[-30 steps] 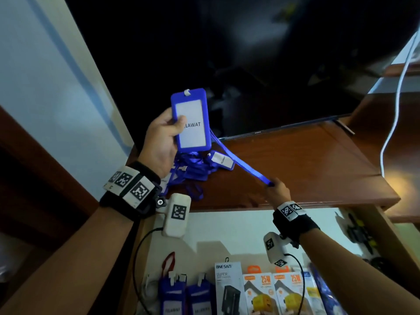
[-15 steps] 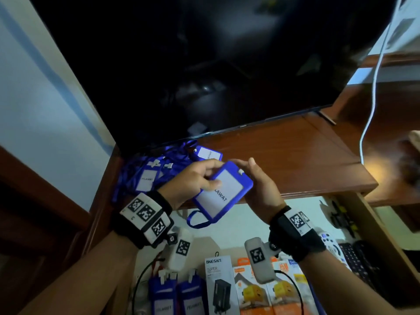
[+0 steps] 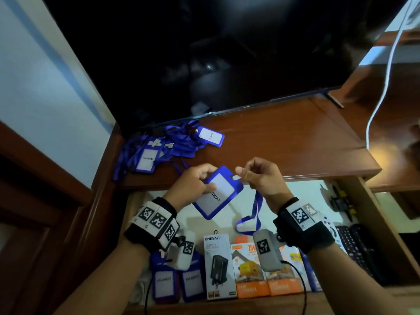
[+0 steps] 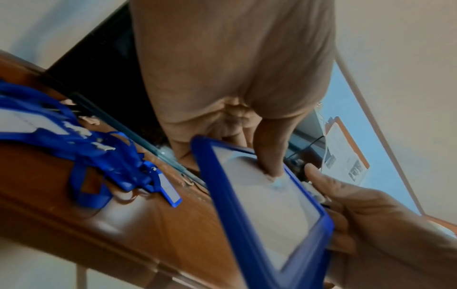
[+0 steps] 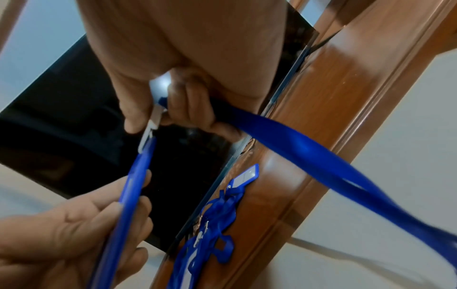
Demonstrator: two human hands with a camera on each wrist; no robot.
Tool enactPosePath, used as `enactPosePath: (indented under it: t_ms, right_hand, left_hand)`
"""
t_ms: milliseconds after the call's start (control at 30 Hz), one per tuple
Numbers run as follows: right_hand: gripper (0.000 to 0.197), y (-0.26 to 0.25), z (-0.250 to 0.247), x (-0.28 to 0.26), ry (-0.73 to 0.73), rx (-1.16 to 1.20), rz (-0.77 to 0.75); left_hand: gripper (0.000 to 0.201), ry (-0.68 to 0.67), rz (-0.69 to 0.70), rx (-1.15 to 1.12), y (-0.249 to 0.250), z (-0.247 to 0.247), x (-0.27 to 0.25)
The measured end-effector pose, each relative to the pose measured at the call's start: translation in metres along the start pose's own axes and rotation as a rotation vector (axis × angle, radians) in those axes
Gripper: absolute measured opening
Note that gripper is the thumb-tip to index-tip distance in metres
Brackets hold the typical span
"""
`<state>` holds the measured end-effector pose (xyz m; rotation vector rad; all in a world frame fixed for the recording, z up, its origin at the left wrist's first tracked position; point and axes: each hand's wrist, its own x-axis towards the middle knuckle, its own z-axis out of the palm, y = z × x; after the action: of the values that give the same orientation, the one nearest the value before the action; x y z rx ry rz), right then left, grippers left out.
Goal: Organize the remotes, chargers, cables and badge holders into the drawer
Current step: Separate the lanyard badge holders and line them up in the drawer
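Observation:
A blue badge holder (image 3: 219,193) with a white card is held tilted above the open drawer (image 3: 229,203). My left hand (image 3: 193,183) grips its left edge, thumb on the card face (image 4: 269,168). My right hand (image 3: 254,176) pinches the white clip (image 5: 154,119) at the holder's top, and the blue lanyard (image 3: 252,214) runs through its fingers and hangs in a loop into the drawer. A pile of blue badge holders and lanyards (image 3: 163,146) lies on the wooden top at the left. Two badge holders (image 3: 177,283) stand at the drawer's front left.
Boxed chargers (image 3: 247,267) line the drawer's front, and remotes (image 3: 354,244) lie at its right. A dark television (image 3: 204,53) stands on the wooden cabinet top (image 3: 284,142). A white cable (image 3: 384,76) hangs at the right. A wall (image 3: 41,92) is close on the left.
The badge holder came down from in front of the television to just above the drawer. My right hand slid up the lanyard to the clip at the holder's top.

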<state>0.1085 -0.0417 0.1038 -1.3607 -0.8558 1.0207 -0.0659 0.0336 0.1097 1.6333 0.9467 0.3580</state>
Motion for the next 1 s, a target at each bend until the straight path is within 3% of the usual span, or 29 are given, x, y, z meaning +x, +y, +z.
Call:
enactPosePath:
  t_ms: [167, 333, 433, 567, 700, 800, 900, 1000]
  right_hand:
    - [0.006, -0.001, 0.012, -0.010, 0.003, 0.021, -0.034]
    - [0.012, 0.013, 0.013, -0.005, -0.016, -0.136, -0.025]
    - [0.013, 0.023, 0.009, -0.001, -0.035, -0.190, -0.028]
    - [0.012, 0.022, -0.001, -0.001, -0.088, -0.180, -0.041]
    - [0.016, 0.017, -0.016, -0.001, -0.222, -0.317, -0.034]
    - [0.021, 0.010, -0.024, 0.000, -0.354, -0.503, -0.037]
    - [0.012, 0.002, -0.028, 0.001, -0.504, -0.713, -0.097]
    - [0.013, -0.003, -0.035, -0.002, -0.568, -0.654, -0.110]
  left_hand:
    - [0.027, 0.140, -0.056, -0.085, -0.014, 0.005, -0.003]
    - [0.027, 0.336, -0.061, -0.258, -0.012, 0.023, 0.001]
    - [0.020, 0.359, -0.063, -0.334, -0.006, 0.039, 0.001]
    - [0.031, 0.259, -0.044, -0.278, 0.001, 0.044, 0.001]
    - [0.068, 0.153, 0.149, 0.250, 0.019, 0.026, 0.004]
    - [0.072, -0.025, 0.259, 0.597, 0.045, 0.018, 0.006]
    - [0.059, -0.186, 0.166, 0.817, 0.057, 0.021, 0.008]
    - [0.053, -0.203, 0.034, 0.783, 0.058, 0.027, 0.007]
